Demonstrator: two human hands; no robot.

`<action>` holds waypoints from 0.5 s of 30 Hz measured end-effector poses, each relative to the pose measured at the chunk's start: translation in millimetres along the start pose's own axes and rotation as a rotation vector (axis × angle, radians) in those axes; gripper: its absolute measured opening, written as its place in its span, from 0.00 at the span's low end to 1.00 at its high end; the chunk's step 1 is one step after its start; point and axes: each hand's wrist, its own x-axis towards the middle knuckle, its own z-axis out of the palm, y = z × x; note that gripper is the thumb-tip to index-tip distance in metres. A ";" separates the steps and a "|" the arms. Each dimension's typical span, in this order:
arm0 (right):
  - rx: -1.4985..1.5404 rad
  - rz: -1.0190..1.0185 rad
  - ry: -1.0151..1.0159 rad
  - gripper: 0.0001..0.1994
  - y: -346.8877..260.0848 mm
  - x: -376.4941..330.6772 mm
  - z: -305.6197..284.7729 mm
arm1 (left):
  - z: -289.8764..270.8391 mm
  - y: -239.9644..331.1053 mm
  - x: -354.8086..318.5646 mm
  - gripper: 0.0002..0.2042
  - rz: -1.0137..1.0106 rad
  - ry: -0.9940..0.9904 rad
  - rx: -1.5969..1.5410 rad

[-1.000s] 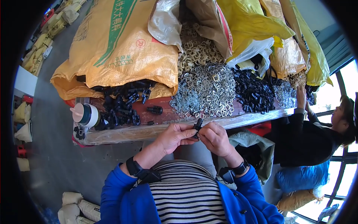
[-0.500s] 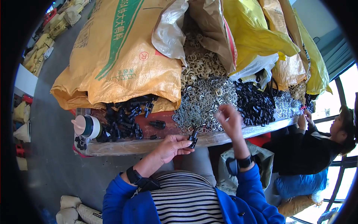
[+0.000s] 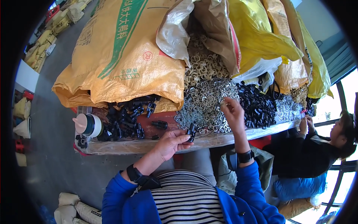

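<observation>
My left hand [image 3: 169, 145] is closed at the table's near edge. Between its thumb and fingers stands a black plastic part [image 3: 191, 130], blocky with a narrower upper end. Over the heap of silver metal rings [image 3: 209, 98], my right hand [image 3: 234, 115] has its thumb and fingers drawn together. Whatever those fingertips hold is too small to make out. Similar black plastic parts [image 3: 128, 115] are heaped to the left of my left hand, and a single black part [image 3: 159, 124] lies apart from them on the red tabletop.
Big orange [image 3: 123, 67] and yellow [image 3: 253, 33] sacks stand along the back. Tan metal pieces [image 3: 203, 67] spill behind the silver heap, with black pieces [image 3: 255, 106] to its right. A cup with a pink lid [image 3: 87, 125] stands left. Another person [image 3: 317, 149] works at far right.
My right hand has shifted slightly right and up over the metal heap, its fingers drawing in. My left hand still holds the black part, which is tilted a little differently.
</observation>
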 end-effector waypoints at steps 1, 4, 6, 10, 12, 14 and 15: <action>0.221 0.094 -0.045 0.06 1.8 -9.8 1.7 | 2.4 -1.5 -0.4 0.07 0.003 -0.007 0.002; 0.666 0.272 -0.146 0.06 -4.3 -34.9 7.2 | 7.5 -7.4 -3.8 0.07 0.012 0.001 0.019; 0.850 0.302 -0.162 0.05 -18.9 -47.1 7.6 | 12.1 -11.0 -8.1 0.07 0.027 0.005 0.031; 1.025 0.310 -0.232 0.04 -35.5 -70.3 8.2 | 17.0 -16.1 -15.9 0.08 0.058 0.010 0.075; 1.065 0.308 -0.265 0.04 -44.0 -80.1 8.6 | 17.6 -18.2 -19.0 0.09 0.075 0.000 0.111; 1.037 0.292 -0.312 0.03 -57.7 -86.5 6.1 | 22.3 -17.5 -21.7 0.09 0.081 -0.001 0.108; 1.022 0.286 -0.336 0.03 -61.9 -88.7 6.5 | 24.6 -16.9 -23.1 0.09 0.085 0.001 0.104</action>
